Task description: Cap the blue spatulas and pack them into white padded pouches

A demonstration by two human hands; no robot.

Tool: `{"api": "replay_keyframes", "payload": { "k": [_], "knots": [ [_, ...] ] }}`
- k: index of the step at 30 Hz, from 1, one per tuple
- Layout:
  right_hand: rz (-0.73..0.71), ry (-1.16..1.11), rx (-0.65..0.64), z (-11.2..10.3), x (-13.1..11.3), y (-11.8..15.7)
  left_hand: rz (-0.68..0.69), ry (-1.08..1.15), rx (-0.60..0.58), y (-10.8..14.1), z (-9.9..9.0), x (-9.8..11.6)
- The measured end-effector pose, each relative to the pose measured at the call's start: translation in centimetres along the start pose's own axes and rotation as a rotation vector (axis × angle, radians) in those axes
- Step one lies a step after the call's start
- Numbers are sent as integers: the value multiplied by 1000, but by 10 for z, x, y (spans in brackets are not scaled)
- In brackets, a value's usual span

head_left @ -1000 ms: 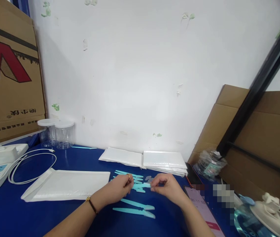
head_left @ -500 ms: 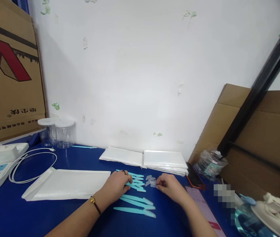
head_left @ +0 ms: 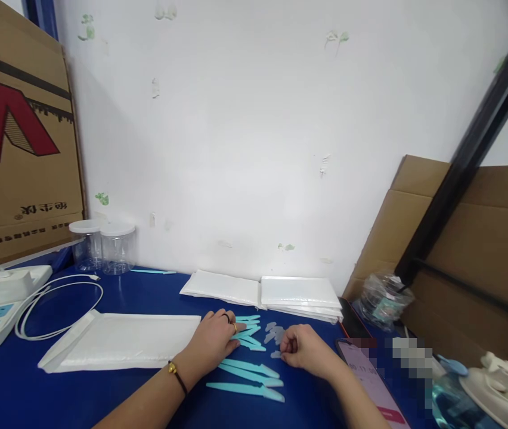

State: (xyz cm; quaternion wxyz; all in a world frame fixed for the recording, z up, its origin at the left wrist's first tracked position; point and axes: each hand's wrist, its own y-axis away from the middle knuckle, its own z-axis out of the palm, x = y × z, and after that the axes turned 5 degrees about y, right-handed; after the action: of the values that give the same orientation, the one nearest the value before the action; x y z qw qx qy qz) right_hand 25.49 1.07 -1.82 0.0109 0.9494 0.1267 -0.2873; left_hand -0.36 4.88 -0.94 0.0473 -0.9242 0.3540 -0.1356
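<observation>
Several light-blue razors (head_left: pixel 251 373) lie on the blue tabletop (head_left: pixel 146 400), some bunched together and others spread nearer to me. My left hand (head_left: pixel 216 336) rests over the handles of the bunched razors, fingers spread a little. Just right of them is a small group of translucent caps (head_left: pixel 274 330). My right hand (head_left: pixel 301 350) touches the lowest cap at the right edge of this group with its fingertips pinched together. Left of my left hand lies a large white padded envelope (head_left: pixel 131 341).
White padded packets (head_left: pixel 299 291) lie along the wall. Clear jars (head_left: pixel 117 250), a power strip (head_left: pixel 3 322) and a white cable (head_left: pixel 64 280) are at left. At right are a phone (head_left: pixel 372 381), a wrapped jar (head_left: pixel 383 301) and a bottle (head_left: pixel 489 381).
My right hand has shifted slightly down, and one cap now lies lower, apart from the others. My left hand has moved slightly over the bunched razors. The view has tilted a little.
</observation>
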Motion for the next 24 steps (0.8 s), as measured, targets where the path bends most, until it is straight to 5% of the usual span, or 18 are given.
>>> {"api": "replay_keyframes", "payload": {
  "k": [11,24],
  "knots": [
    [-59,50,106,10,-9,-5,32,68,25,-4,5,2],
    [-45,-94,29,17,-28,-7,-30,195,-45,-8,6,10]
  ]
}}
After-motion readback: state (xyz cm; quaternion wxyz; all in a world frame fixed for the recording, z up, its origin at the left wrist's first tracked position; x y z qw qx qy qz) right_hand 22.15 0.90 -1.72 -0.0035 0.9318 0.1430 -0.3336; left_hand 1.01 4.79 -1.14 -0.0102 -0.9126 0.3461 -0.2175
